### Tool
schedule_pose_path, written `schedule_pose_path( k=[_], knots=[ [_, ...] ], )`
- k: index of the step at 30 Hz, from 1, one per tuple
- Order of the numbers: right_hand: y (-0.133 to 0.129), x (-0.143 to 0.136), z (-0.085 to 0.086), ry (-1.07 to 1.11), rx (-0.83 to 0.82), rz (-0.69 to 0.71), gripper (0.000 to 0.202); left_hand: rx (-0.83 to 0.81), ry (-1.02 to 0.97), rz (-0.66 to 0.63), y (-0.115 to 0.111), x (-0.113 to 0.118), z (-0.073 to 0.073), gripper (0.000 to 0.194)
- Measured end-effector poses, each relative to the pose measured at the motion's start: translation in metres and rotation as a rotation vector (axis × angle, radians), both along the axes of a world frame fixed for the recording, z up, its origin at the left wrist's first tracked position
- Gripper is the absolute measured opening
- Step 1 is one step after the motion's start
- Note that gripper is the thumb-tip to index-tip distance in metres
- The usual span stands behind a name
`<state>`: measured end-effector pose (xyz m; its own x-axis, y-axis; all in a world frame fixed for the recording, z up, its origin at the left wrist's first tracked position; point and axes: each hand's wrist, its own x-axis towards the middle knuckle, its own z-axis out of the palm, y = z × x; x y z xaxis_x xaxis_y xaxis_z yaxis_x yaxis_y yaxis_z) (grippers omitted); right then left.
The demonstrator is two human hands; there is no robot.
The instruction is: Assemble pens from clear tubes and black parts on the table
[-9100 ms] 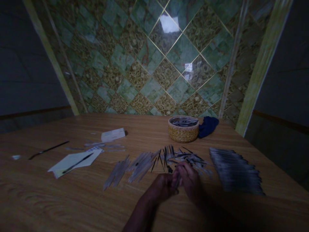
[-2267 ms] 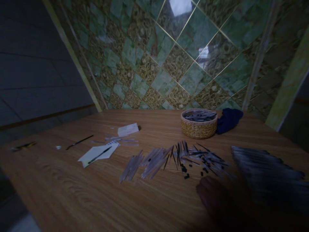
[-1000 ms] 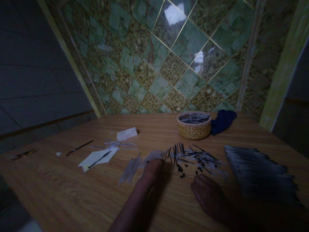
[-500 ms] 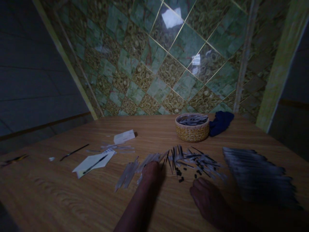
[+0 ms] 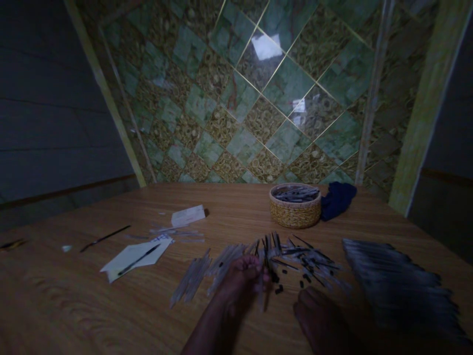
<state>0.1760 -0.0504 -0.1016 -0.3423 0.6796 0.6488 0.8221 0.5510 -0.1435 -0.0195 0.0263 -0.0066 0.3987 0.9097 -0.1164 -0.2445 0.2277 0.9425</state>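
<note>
Near the middle of the table, my left hand (image 5: 246,278) is closed round a clear pen tube (image 5: 260,293) that points down toward me. Clear tubes (image 5: 227,259) lie in a bunch just behind and left of it. My right hand (image 5: 314,308) rests curled on the wood at the lower right; whether anything is inside its fingers is hidden. Small black caps (image 5: 279,289) are scattered between the hands. Beyond them is a loose pile of dark refills and tubes (image 5: 314,259). A dense row of pens (image 5: 399,286) lies to the right, blurred.
A woven basket (image 5: 295,213) full of pens stands at the back, beside a dark blue cloth (image 5: 338,199). Left on the table (image 5: 92,305) are a white box (image 5: 188,215), paper (image 5: 129,254) with a pen on it, and a thin dark stick (image 5: 105,238).
My left hand has moved right from the bunch of clear tubes and turned, with a tube now showing in its fingers. The right hand stays about where it was. The view has tilted slightly.
</note>
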Motion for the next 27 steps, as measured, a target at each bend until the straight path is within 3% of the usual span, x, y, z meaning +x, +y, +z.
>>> schedule_pose_path(
  k=[6, 14, 18, 22, 27],
  knots=[
    [0.0, 0.001, -0.004, 0.001, -0.005, 0.009, 0.022, -0.094, -0.069, 0.051, -0.006, 0.007, 0.002, 0.013],
    [0.0, 0.001, -0.006, 0.036, -0.016, 0.025, 0.02, -0.115, -0.129, 0.104, 0.006, 0.0, -0.002, 0.008],
    [0.0, 0.001, -0.005, 0.018, 0.013, 0.038, 0.022, -0.041, 0.07, 0.138, 0.007, 0.004, -0.013, 0.014],
    [-0.002, 0.001, -0.004, -0.014, 0.003, 0.008, 0.024, 0.089, 0.314, 0.081, 0.0, 0.013, -0.024, 0.023],
    [-0.003, 0.001, -0.001, -0.062, -0.011, -0.018, 0.022, 0.233, 0.571, -0.022, -0.007, 0.02, -0.024, 0.017]
  ],
)
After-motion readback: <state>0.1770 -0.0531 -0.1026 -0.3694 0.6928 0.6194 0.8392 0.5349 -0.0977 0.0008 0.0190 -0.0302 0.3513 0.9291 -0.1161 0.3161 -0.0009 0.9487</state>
